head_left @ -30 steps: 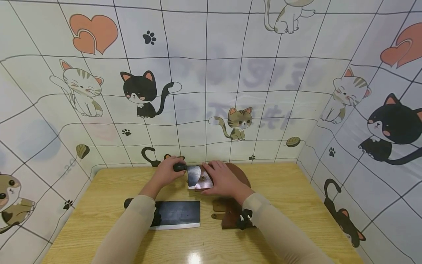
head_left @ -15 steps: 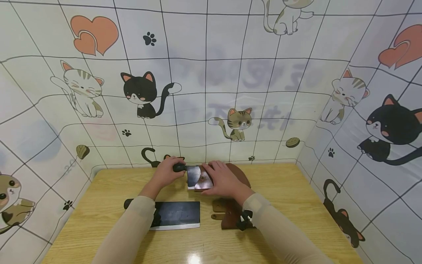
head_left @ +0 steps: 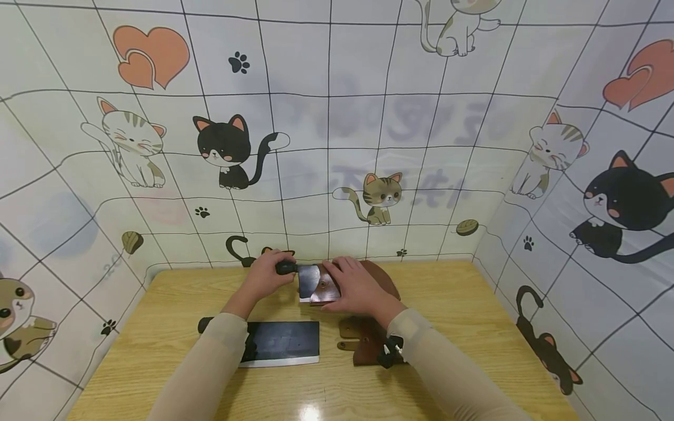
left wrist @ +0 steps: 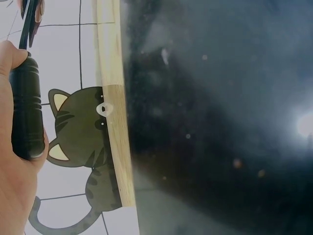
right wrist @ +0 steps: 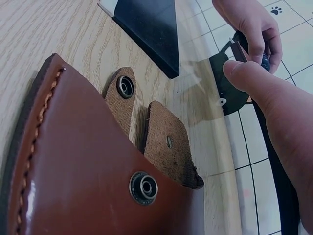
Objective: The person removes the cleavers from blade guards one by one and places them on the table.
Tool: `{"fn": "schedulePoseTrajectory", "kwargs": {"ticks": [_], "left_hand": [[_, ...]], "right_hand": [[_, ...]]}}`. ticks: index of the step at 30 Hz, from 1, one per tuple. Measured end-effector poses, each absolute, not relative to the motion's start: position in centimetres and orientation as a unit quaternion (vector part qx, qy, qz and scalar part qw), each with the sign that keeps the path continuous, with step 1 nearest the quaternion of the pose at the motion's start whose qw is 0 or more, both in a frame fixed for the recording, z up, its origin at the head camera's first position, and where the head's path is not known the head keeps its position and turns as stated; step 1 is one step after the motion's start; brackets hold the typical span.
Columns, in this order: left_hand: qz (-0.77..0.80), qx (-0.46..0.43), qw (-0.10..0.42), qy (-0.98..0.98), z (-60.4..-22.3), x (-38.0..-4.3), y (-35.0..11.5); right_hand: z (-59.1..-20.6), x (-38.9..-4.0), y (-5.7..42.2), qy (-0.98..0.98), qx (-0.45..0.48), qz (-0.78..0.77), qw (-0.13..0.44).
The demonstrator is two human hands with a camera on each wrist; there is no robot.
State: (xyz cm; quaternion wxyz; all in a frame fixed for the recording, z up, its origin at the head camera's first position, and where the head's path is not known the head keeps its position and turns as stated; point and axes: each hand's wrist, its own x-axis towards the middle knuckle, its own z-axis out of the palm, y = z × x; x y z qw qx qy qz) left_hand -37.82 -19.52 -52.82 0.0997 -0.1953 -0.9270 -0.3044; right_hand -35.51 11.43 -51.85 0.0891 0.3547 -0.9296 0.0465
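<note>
My left hand (head_left: 264,276) grips the black handle (left wrist: 27,110) of a cleaver (head_left: 308,283) at the back of the table. That cleaver's blade runs into a brown leather sheath (head_left: 327,287), leaving only the part by the handle bare. Over the sheath lies my right hand (head_left: 359,286), gripping it with the thumb along the near edge. Rounded brown leather shows beyond that hand. In the right wrist view, a second leather sheath (right wrist: 93,161) fills the foreground with its snap straps loose.
A larger cleaver (head_left: 284,340) lies flat in front of my left forearm, its handle partly under the sleeve. The second sheath lies below my right wrist. The wooden table (head_left: 447,351) ends at a cat-print cloth wall (head_left: 305,175).
</note>
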Motion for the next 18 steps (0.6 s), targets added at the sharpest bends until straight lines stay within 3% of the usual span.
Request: {"fn": "schedulePoseTrajectory", "kwargs": {"ticks": [18], "left_hand": [[-0.298, -0.196, 0.098, -0.929, -52.66, -37.77, -19.55]], "right_hand": [[-51.71, -35.44, 11.49, -0.929, 0.355, 0.054, 0.095]]}}
